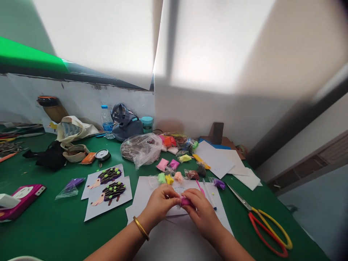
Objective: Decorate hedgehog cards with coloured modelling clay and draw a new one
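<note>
Over the white paper (pixel 144 185), my right hand (pixel 202 214) grips a small packet of pink modelling clay (pixel 186 201). The fingertips of my left hand (pixel 160 203) are pinched at the packet's left end, where a bit of clear wrapper shows. Part of a drawing (pixel 179 189) is visible behind my fingers. Just past my hands lie soft lumps of clay in light green (pixel 161 178), yellow (pixel 169 179) and peach (pixel 178 177). A pen (pixel 210 195) rests on the paper beside my right hand.
Large scissors (pixel 255 212) lie at the right. Two hedgehog pictures (pixel 108 195) are on the left, near a purple clay packet (pixel 74 182). Further back are a plastic bag (pixel 143 146), more clay packets (pixel 169 140), loose paper sheets (pixel 212 157) and a water bottle (pixel 107 121).
</note>
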`<state>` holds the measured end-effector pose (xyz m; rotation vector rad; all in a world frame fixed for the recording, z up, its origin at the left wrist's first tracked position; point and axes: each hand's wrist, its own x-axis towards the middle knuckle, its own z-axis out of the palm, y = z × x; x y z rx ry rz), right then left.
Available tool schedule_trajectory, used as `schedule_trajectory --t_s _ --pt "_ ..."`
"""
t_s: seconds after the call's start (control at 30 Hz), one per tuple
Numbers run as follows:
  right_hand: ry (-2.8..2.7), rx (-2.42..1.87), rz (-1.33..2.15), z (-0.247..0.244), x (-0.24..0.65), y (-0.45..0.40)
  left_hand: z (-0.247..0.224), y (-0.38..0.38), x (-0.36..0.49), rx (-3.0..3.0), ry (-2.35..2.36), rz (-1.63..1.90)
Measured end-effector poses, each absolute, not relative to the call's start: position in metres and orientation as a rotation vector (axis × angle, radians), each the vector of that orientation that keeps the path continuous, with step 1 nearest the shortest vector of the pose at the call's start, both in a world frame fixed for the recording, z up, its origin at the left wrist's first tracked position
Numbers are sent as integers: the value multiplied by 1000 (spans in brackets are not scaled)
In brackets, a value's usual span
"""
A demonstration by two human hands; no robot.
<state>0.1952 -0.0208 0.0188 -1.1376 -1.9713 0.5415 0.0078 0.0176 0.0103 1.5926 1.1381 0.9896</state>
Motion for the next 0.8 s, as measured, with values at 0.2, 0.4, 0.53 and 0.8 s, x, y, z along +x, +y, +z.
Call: schedule_trajectory --t_s 0.2,0.4,0.53,0.8 --pt "-1941 -1134 583 20 195 -19 9 19 10 1464 1122 1034" --pt "-1941 -1137 616 22 195 -20 12 17 14 1462 1144 983" --pt "-1960 -1188 621 24 195 -19 14 13 15 1672 1186 1051" --pt "-1983 -1269 600 30 199 -13 17 11 3 2044 1276 1154"
